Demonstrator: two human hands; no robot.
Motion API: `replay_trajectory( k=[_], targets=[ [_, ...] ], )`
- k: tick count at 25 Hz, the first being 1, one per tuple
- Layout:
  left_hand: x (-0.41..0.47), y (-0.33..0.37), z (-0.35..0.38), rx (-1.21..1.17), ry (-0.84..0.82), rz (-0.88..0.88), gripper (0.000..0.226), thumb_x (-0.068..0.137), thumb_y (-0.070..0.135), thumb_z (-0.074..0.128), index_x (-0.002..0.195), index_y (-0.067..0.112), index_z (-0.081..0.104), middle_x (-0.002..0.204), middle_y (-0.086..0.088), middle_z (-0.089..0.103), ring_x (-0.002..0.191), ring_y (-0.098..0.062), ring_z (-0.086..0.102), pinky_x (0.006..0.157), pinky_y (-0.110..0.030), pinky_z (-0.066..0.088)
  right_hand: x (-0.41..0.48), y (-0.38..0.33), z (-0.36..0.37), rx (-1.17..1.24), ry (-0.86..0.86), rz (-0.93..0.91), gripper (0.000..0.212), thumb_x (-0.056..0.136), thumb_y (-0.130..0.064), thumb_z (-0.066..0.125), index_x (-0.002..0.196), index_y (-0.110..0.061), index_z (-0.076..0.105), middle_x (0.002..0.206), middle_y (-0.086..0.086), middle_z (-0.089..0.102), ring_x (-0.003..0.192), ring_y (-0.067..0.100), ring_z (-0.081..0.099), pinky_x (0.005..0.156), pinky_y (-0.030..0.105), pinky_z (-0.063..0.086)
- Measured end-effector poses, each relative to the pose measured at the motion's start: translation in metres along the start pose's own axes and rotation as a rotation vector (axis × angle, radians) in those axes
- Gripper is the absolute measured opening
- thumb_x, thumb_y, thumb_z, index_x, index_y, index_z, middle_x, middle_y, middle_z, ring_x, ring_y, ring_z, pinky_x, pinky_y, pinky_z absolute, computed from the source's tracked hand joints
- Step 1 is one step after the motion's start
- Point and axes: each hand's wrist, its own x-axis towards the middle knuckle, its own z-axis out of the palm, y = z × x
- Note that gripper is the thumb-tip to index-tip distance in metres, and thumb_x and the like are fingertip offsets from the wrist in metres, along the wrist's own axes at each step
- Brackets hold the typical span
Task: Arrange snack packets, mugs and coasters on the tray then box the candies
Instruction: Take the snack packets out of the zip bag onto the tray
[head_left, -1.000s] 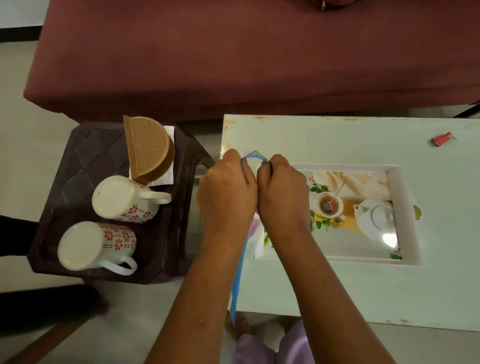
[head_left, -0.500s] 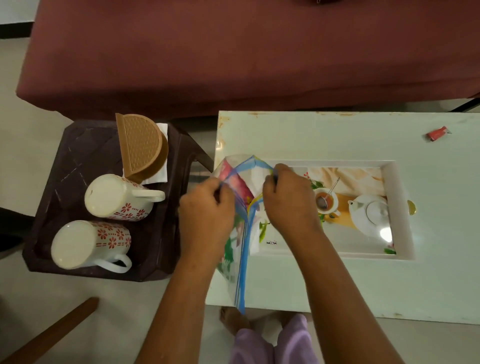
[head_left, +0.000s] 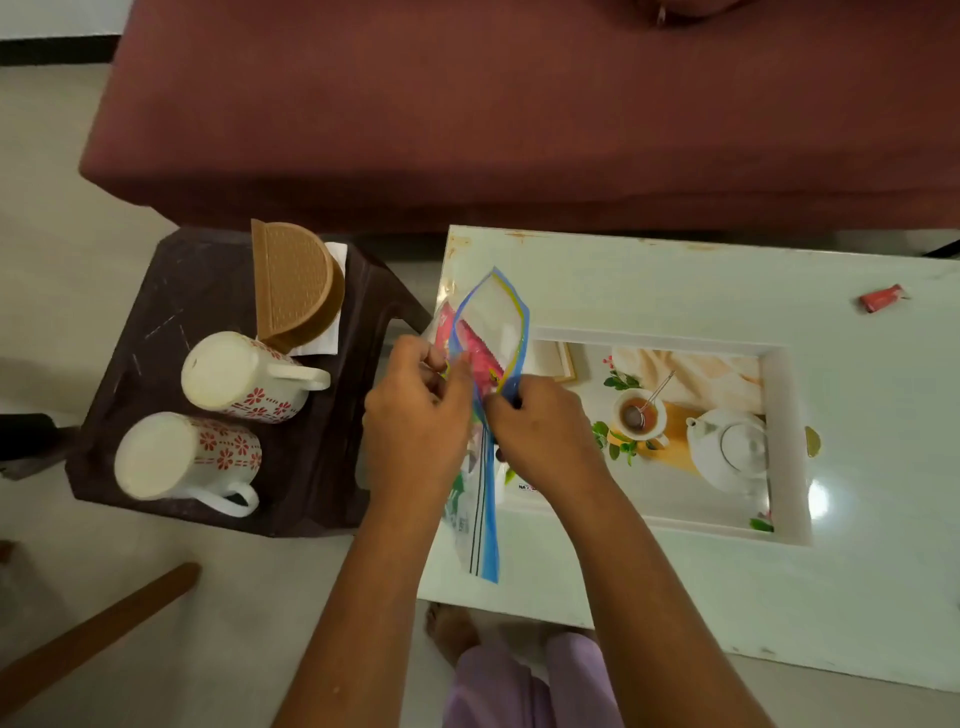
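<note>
Both hands hold a clear zip bag with a blue seal over the left end of the white table. My left hand pinches one lip of the bag's mouth, my right hand the other, and the mouth gapes. Pink and green snack packets show inside. The white tray, printed with a teapot picture, lies on the table right of my hands. Two white mugs with red flowers lie on their sides on the dark stool. Brown coasters stand in a holder behind them.
A red-wrapped candy lies near the table's far right. A maroon sofa runs behind the table and stool. A wooden stick lies on the floor at the lower left. My foot and lilac trouser legs are under the table's near edge.
The bag's seal was pressed together between my hands a second ago. My hands have pulled apart and drawn back toward me, and the bag's mouth now gapes open.
</note>
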Motion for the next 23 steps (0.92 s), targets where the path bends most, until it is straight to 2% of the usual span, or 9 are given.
replay_trajectory(
  k=[3,6,7,9,12,13,15,18,23],
  targets=[
    [-0.008,0.001,0.008,0.17,-0.111,-0.098,0.03,0.09,0.043,0.049,0.084,0.014,0.057,0.078,-0.006,0.063,0.072,-0.023,0.063,0.066,-0.038,0.054,0.011,-0.007,-0.01,-0.076,-0.041,-0.122,0.031,0.09,-0.027,0.046,0.06,-0.023,0.042,0.072,0.006,0.06,0.071,0.027,0.064,0.058,0.032,0.048],
    [-0.007,0.004,0.002,0.257,0.083,-0.138,0.03,0.094,0.033,0.044,0.081,0.009,0.055,0.077,-0.007,0.058,0.07,-0.025,0.055,0.056,-0.032,0.04,0.021,0.007,-0.027,-0.169,0.073,-0.095,0.033,0.09,-0.023,0.044,0.058,-0.02,0.039,0.067,0.004,0.051,0.067,0.027,0.051,0.05,0.029,0.031],
    [-0.005,0.005,-0.004,0.249,0.169,-0.154,0.029,0.095,0.03,0.043,0.08,0.008,0.054,0.076,-0.008,0.055,0.069,-0.026,0.051,0.057,-0.032,0.034,0.023,0.014,-0.034,-0.139,0.143,-0.055,0.031,0.09,-0.024,0.043,0.06,-0.017,0.042,0.065,0.004,0.05,0.067,0.027,0.052,0.05,0.029,0.032],
    [-0.001,0.008,-0.011,0.173,0.247,-0.171,0.029,0.095,0.028,0.042,0.078,0.008,0.052,0.073,-0.007,0.053,0.063,-0.022,0.049,0.057,-0.03,0.03,0.025,0.021,-0.044,-0.024,0.172,0.016,0.031,0.089,-0.037,0.046,0.071,-0.011,0.052,0.069,0.005,0.059,0.071,0.029,0.062,0.058,0.035,0.048],
    [-0.005,0.014,-0.002,0.089,0.24,-0.148,0.031,0.095,0.031,0.044,0.075,0.008,0.05,0.067,-0.002,0.05,0.06,-0.016,0.048,0.053,-0.03,0.029,0.017,0.018,-0.039,-0.033,-0.068,0.117,0.055,0.073,-0.067,0.053,0.079,-0.013,0.058,0.077,0.008,0.069,0.073,0.027,0.068,0.074,0.044,0.057],
    [-0.01,0.016,0.001,0.065,0.229,-0.149,0.03,0.094,0.034,0.047,0.075,0.009,0.05,0.068,-0.002,0.052,0.063,-0.018,0.05,0.053,-0.029,0.03,0.011,0.016,-0.035,-0.037,-0.155,0.134,0.055,0.072,-0.064,0.058,0.081,-0.01,0.061,0.077,0.01,0.07,0.071,0.026,0.07,0.075,0.044,0.058],
    [-0.017,0.012,0.004,0.1,0.105,-0.202,0.03,0.087,0.044,0.055,0.085,0.014,0.053,0.077,0.0,0.058,0.071,-0.02,0.055,0.056,-0.027,0.036,0.002,0.014,-0.029,0.022,-0.235,0.15,0.037,0.078,-0.042,0.064,0.084,-0.006,0.063,0.074,0.01,0.069,0.063,0.022,0.069,0.076,0.042,0.059],
    [-0.027,-0.007,0.0,0.267,-0.184,-0.314,0.033,0.084,0.046,0.056,0.095,0.016,0.061,0.089,-0.002,0.068,0.075,-0.023,0.064,0.072,-0.035,0.052,0.005,0.017,-0.026,-0.005,-0.148,0.078,0.016,0.083,-0.022,0.058,0.074,-0.009,0.058,0.075,0.015,0.068,0.065,0.027,0.067,0.073,0.044,0.057],
    [-0.021,-0.019,-0.023,0.261,0.091,-0.332,0.034,0.09,0.04,0.043,0.092,0.012,0.063,0.092,-0.012,0.067,0.08,-0.035,0.064,0.074,-0.041,0.051,0.023,0.027,-0.048,-0.054,0.156,0.068,0.022,0.084,-0.025,0.053,0.064,-0.017,0.048,0.082,0.016,0.068,0.081,0.036,0.066,0.076,0.046,0.055]
  ],
)
